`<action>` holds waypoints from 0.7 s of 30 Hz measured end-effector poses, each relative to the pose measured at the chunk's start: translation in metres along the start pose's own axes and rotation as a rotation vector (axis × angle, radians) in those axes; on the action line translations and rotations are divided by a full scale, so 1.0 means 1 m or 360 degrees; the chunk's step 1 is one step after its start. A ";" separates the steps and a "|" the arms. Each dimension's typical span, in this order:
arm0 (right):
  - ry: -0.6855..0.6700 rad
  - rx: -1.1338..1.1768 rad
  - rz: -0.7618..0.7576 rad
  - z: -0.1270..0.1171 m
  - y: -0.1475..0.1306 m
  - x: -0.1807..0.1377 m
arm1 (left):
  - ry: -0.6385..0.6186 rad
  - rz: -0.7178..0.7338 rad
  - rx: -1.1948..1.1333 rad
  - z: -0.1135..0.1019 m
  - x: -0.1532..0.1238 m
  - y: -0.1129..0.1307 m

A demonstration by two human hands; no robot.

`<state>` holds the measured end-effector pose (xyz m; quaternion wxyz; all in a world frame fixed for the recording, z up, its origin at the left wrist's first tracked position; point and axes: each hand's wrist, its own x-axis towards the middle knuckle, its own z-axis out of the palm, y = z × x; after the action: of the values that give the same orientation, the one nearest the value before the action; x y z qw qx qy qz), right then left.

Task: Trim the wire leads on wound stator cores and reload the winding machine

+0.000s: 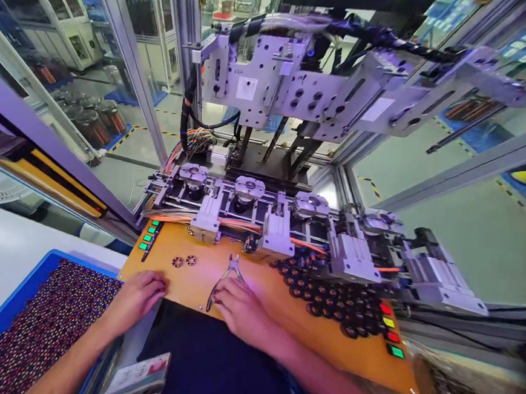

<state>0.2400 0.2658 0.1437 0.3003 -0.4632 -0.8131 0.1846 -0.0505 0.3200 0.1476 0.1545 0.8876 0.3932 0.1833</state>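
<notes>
My right hand (240, 310) is wrapped around a pair of diagonal cutters (234, 263), whose jaws point away from me and stand slightly apart over the orange work plate (260, 288). My left hand (139, 299) is pinched at the plate's front left edge, with a small dark reddish part (162, 285) at the fingertips, mostly hidden. Just beyond it lie two small copper-and-dark rings, one on the left (177, 262) and one on the right (191, 260).
A blue tray (7, 316) full of small ring parts stands at left. Several black round parts (328, 293) crowd the plate's right side. A row of metal fixtures (279, 222) lines its back, below an overhead machine head (290, 84). Coloured buttons (391, 328) flank the plate.
</notes>
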 end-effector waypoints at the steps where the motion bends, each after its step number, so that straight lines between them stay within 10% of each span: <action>1: -0.0015 -0.0009 -0.0039 0.018 -0.003 0.015 | 0.0012 -0.0006 0.0005 0.007 0.004 -0.001; 6: 0.0096 -0.0127 -0.0049 0.034 -0.010 0.025 | 0.0290 -0.0134 0.0065 0.024 0.008 0.005; 13: 0.0486 -0.0493 0.0427 -0.025 0.010 -0.106 | 0.0574 -0.0260 0.0065 0.023 -0.041 0.027; 21: 0.0666 -0.0796 0.0774 -0.053 0.063 -0.131 | 0.0584 -0.0050 -0.0227 0.009 0.025 0.059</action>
<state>0.3662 0.1857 0.1057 0.2849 -0.7284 -0.6210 -0.0516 0.0066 0.3002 0.1696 0.1457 0.8199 0.4146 0.3670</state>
